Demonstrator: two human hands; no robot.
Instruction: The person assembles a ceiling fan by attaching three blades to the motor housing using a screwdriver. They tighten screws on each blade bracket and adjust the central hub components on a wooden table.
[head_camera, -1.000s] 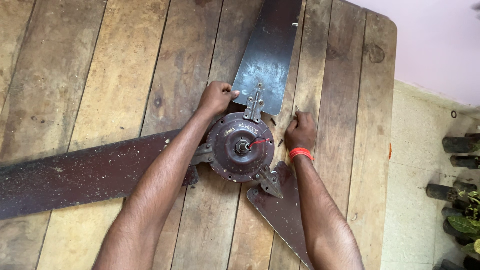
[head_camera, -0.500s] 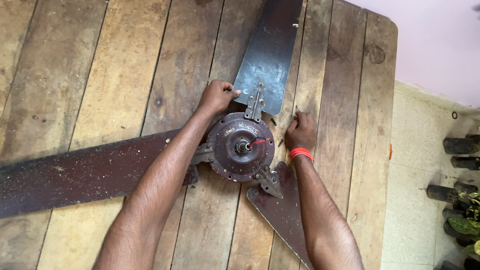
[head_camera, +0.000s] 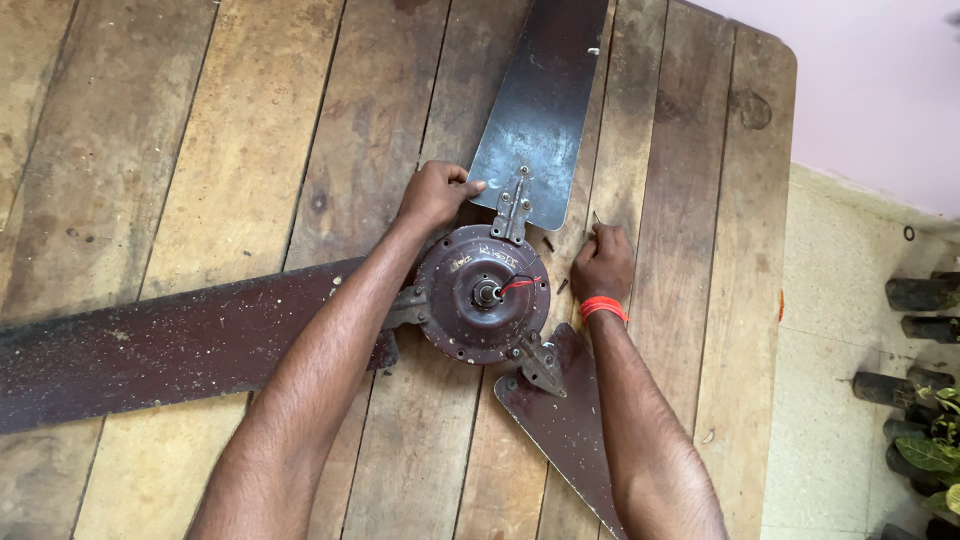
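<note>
An old dark-brown metal ceiling fan (head_camera: 483, 294) lies flat on a weathered wooden plank table (head_camera: 230, 150), its round motor housing roughly at centre of the view, w/ three blades spread outward. One grey-blue blade (head_camera: 545, 100) points up toward the far table edge; a long rust-brown blade (head_camera: 170, 345) runs off to the left; a third maroon blade (head_camera: 565, 420) angles down to the near right, partly under the right forearm.

The person's left hand (head_camera: 435, 193) sits just above-left of the motor, fingers curled and pressing on the lower corner of the grey-blue blade, next to the metal bracket (head_camera: 514, 207) joining blade & hub. The right hand (head_camera: 602, 264) rests just right of the motor, on the planks, fingers closed together around a thin tool whose tip sticks up above the knuckles; what kind of tool cannot be told. An orange wristband (head_camera: 603, 307) circles the right wrist. The hands are apart, w/ the hub & bracket between them.

A short red wire (head_camera: 520, 284) curls from the motor's central shaft. Right of the table: pale speckled floor (head_camera: 850, 300), green plants (head_camera: 935, 450) at the edge.
</note>
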